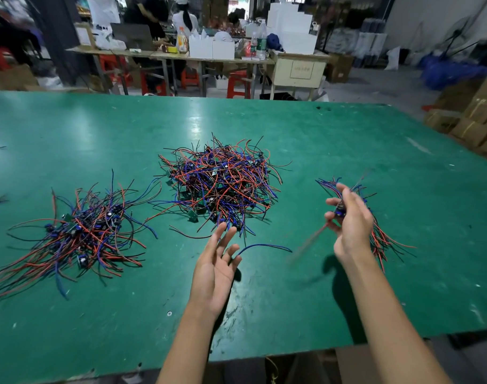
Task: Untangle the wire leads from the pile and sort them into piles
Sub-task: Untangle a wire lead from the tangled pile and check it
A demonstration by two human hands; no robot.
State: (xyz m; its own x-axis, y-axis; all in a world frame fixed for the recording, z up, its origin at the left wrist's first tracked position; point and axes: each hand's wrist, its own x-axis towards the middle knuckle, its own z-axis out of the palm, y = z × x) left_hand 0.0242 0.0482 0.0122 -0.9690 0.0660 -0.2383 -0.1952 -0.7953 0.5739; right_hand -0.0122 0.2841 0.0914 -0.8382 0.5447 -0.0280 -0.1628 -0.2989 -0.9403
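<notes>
Right hand (pixel 350 223) pinches a blurred wire lead (pixel 310 241), hiding the right pile (pixel 381 236); left hand (pixel 216 268) spread.

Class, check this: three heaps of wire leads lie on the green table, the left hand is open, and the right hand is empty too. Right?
Not quite. The head view shows the right hand pinching a small wire lead. The three heaps, the green table and the open left hand are as stated.

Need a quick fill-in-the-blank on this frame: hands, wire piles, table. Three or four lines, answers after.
1. The table surface is ____ in colour.
2. The right hand pinches a small ____ component with blurred leads.
3. The left hand is open and holds ____.
4. The tangled pile lies between the left pile and the ____ pile.

Answers: green; blue; nothing; right
</notes>
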